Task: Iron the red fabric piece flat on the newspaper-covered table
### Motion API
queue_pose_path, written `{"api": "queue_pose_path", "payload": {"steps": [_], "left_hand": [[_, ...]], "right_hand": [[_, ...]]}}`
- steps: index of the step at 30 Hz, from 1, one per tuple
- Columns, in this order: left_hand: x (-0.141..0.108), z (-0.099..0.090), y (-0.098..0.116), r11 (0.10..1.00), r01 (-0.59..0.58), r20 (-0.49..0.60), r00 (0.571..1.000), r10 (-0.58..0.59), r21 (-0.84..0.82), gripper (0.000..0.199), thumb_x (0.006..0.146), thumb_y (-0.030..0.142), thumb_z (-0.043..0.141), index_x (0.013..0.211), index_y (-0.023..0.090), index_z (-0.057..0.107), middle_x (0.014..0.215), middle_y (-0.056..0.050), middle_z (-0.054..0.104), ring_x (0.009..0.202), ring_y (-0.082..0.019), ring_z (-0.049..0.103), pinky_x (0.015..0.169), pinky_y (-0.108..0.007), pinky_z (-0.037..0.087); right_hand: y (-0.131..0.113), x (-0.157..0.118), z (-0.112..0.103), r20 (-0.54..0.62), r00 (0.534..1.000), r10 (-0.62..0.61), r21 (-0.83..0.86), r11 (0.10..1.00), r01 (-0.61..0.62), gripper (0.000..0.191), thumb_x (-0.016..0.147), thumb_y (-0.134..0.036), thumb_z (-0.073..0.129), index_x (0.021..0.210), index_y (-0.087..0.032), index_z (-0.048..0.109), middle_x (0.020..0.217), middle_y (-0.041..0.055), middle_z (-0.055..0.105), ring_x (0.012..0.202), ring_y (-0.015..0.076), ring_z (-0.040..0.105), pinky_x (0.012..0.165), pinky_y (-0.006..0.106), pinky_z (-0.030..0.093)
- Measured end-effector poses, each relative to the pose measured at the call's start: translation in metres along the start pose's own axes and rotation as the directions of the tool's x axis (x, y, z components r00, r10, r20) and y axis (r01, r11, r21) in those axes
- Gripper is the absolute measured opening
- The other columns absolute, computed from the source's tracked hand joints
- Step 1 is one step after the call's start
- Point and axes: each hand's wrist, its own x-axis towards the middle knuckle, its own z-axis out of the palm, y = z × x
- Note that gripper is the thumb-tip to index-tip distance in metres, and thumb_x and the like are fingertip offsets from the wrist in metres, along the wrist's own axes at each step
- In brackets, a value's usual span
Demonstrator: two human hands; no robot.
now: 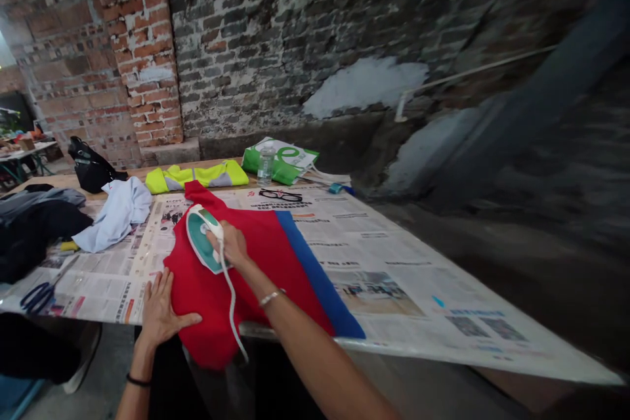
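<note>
L hand (pixel 161 315) open, palm flat on red cloth (pixel 246 295), which lies spread on newspaper (pixel 374 262) over the table (pixel 59 182). R hand (pixel 231 244) shut round handle of steam iron (pixel 201 239), iron flat on cloth's upper part; lower part & blue band (pixel 319 282) uncovered. Beyond: hi-vis vest (pixel 197 177), water bottle (pixel 266 166).

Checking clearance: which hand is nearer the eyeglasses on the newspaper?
Right hand is nearer, holding the iron below the eyeglasses. The left hand lies flat on the red cloth, farther away.
</note>
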Motion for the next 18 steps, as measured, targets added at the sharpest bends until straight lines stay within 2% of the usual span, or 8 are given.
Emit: {"api": "queue_pose_path", "payload": {"steps": [2,4,6,8,11,14,16,18], "left_hand": [[0.001,0.000,-0.001,1.000,-0.004,0.004,1.000,0.004,-0.002,0.109,0.073,0.071,0.072,0.159,0.016,0.035,0.166,-0.018,0.029,0.155,-0.039,0.023,0.125,-0.063,0.016],[0.001,-0.001,-0.001,1.000,-0.001,0.017,1.000,0.001,-0.005,0.111,0.072,0.072,0.072,0.159,0.015,0.035,0.166,-0.018,0.029,0.155,-0.040,0.023,0.125,-0.063,0.015],[0.001,-0.001,0.000,1.000,0.007,0.029,1.000,-0.007,-0.007,0.112,0.072,0.073,0.072,0.159,0.014,0.035,0.166,-0.018,0.028,0.155,-0.040,0.022,0.125,-0.062,0.015],[0.001,-0.001,0.000,1.000,0.011,0.035,0.999,-0.011,-0.011,0.112,0.072,0.074,0.071,0.160,0.014,0.034,0.166,-0.018,0.028,0.156,-0.040,0.021,0.126,-0.062,0.015],[0.000,-0.001,0.001,1.000,0.010,0.032,0.999,-0.010,-0.017,0.113,0.072,0.075,0.071,0.160,0.016,0.034,0.167,-0.017,0.028,0.156,-0.039,0.021,0.126,-0.062,0.014],[-0.001,-0.001,0.002,1.000,0.002,0.029,1.000,-0.001,-0.025,0.113,0.072,0.076,0.070,0.160,0.015,0.034,0.166,-0.018,0.028,0.156,-0.039,0.021,0.126,-0.062,0.014],[-0.002,-0.001,0.003,1.000,0.003,0.029,1.000,-0.002,-0.027,0.113,0.072,0.076,0.070,0.159,0.014,0.034,0.166,-0.019,0.028,0.156,-0.039,0.020,0.126,-0.062,0.013],[-0.002,-0.002,0.004,1.000,0.012,0.038,0.999,-0.011,-0.026,0.114,0.071,0.076,0.071,0.159,0.013,0.034,0.166,-0.019,0.027,0.156,-0.039,0.019,0.126,-0.061,0.012]], "right_hand": [[-0.023,0.014,0.010,0.010,0.998,0.066,-0.055,0.996,-0.065,0.024,0.094,-0.035,0.059,0.105,-0.015,0.066,0.098,0.0145,0.075,0.091,0.0264,0.070,0.068,0.028,0.044],[-0.030,0.020,0.012,0.026,0.998,0.058,-0.049,0.997,-0.056,0.021,0.093,-0.032,0.061,0.104,-0.015,0.066,0.098,0.0140,0.075,0.090,0.0259,0.070,0.068,0.028,0.043],[-0.020,0.016,0.006,0.052,0.999,-0.009,-0.014,1.000,0.009,0.016,0.089,-0.030,0.063,0.096,-0.016,0.066,0.090,0.0112,0.074,0.082,0.0245,0.068,0.066,0.028,0.042],[0.002,0.003,-0.008,0.088,0.987,-0.135,0.063,0.989,0.130,0.014,0.086,-0.033,0.064,0.085,-0.019,0.064,0.081,0.0072,0.070,0.074,0.0221,0.064,0.063,0.028,0.042],[0.045,-0.024,-0.047,0.206,0.916,-0.344,0.224,0.928,0.298,0.024,0.083,-0.045,0.065,0.078,-0.022,0.062,0.076,0.0037,0.066,0.069,0.0200,0.059,0.060,0.028,0.043],[0.083,-0.051,-0.098,0.375,0.828,-0.416,0.266,0.904,0.334,0.035,0.079,-0.058,0.066,0.081,-0.023,0.067,0.078,0.0031,0.068,0.072,0.0218,0.061,0.064,0.030,0.049],[0.103,-0.064,-0.130,0.404,0.835,-0.373,0.218,0.926,0.308,0.038,0.074,-0.062,0.071,0.083,-0.025,0.072,0.081,0.0042,0.070,0.077,0.0251,0.064,0.069,0.032,0.053],[0.119,-0.070,-0.154,0.314,0.895,-0.318,0.168,0.946,0.277,0.040,0.066,-0.062,0.078,0.084,-0.026,0.076,0.084,0.0063,0.073,0.083,0.0292,0.067,0.071,0.035,0.056]]}}
